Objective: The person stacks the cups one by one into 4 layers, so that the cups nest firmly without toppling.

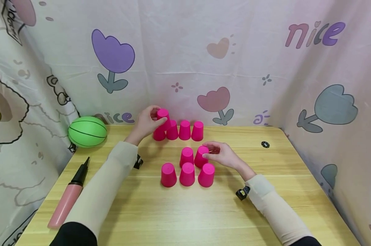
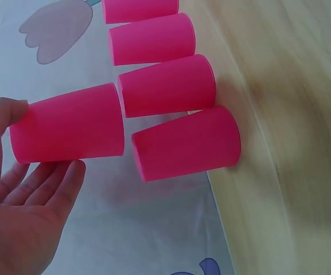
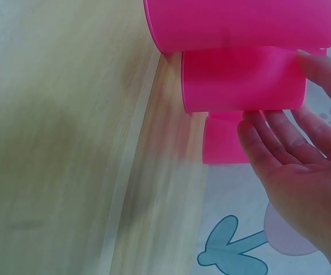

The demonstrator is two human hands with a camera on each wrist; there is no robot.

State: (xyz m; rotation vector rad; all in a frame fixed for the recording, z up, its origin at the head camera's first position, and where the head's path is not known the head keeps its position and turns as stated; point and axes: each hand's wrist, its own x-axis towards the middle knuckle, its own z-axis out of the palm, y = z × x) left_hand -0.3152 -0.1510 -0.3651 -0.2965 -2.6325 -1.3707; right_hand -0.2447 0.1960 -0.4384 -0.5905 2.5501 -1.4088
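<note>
My left hand [image 1: 145, 123] holds a pink plastic cup [image 1: 162, 115] upside down, thumb on one side and fingers on the other. In the left wrist view that held cup [image 2: 70, 123] is just above the left end cup [image 2: 188, 143] of a back row of several inverted pink cups. Nearer to me, my right hand [image 1: 224, 155] grips an inverted pink cup [image 1: 200, 158] by its upper part; the right wrist view shows this cup [image 3: 245, 80] between thumb and fingers. Beside it stands another cup [image 1: 186, 156], and three cups [image 1: 187, 175] form a row in front.
A green ball [image 1: 87, 132] sits at the table's back left corner. At the left edge lies a pink pump [image 1: 67, 201] with a black nozzle. A small black disc [image 1: 265, 144] lies at the back right. A printed curtain [image 1: 173, 51] hangs behind the wooden table [image 1: 179, 218].
</note>
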